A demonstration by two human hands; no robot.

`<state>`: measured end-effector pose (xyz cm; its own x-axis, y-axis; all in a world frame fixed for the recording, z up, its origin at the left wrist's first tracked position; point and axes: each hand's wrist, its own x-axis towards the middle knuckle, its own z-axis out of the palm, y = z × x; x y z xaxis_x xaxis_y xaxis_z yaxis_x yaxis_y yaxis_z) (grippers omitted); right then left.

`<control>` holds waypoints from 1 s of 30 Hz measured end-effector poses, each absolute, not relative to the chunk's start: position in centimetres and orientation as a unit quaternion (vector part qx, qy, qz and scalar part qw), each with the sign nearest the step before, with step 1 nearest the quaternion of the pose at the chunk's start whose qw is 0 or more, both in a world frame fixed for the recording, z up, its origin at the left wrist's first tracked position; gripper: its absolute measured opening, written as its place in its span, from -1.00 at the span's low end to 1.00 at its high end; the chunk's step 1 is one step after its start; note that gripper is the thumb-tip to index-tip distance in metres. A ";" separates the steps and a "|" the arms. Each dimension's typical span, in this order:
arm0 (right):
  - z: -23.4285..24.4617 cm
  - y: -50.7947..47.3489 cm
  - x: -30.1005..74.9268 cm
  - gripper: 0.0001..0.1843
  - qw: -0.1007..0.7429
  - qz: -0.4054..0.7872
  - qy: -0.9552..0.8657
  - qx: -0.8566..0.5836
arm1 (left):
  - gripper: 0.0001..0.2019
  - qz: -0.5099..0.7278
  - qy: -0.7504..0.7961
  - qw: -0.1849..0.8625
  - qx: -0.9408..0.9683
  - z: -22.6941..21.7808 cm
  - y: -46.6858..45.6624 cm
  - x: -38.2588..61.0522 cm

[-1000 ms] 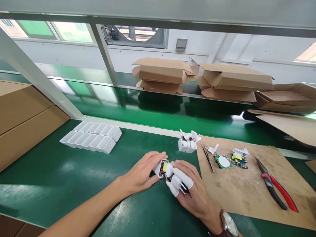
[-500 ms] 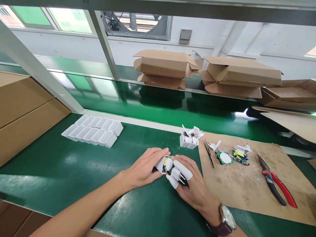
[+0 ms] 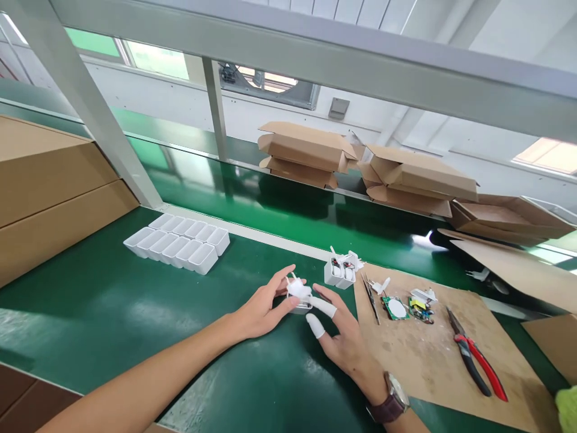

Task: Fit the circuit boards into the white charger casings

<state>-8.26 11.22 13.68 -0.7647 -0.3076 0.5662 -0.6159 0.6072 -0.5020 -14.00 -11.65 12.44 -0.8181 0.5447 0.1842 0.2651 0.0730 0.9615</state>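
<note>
My left hand [image 3: 264,310] is closed round a white plug adapter [image 3: 298,288], thumb in front and fingers behind; its two pins point up and to the left. My right hand [image 3: 345,340], with white covers on two fingertips, has its fingers apart. Its index fingertip is at the adapter's right side, while the thumb stands off from it. Beyond the hands are two white cases [image 3: 339,273] with circuit parts and plug pieces sticking out of them.
White open cases [image 3: 175,245] stand in two rows at left. On a brown sheet [image 3: 433,355] lie tweezers [image 3: 371,299], a round-padded circuit board [image 3: 396,308], another board [image 3: 421,308] and red-black pliers [image 3: 475,355]. Cardboard boxes [image 3: 306,147] sit behind the green belt [image 3: 270,207].
The adapter has turned: its open case and inner parts faced me before, and the pins now point up-left. My right fingers have loosened from the plug piece. The camera view has shifted.
</note>
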 end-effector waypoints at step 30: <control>13.5 9.9 -8.6 -0.57 0.237 0.359 -0.853 0.295 | 0.16 0.579 0.736 -0.041 0.349 11.8 -11.9 -12.9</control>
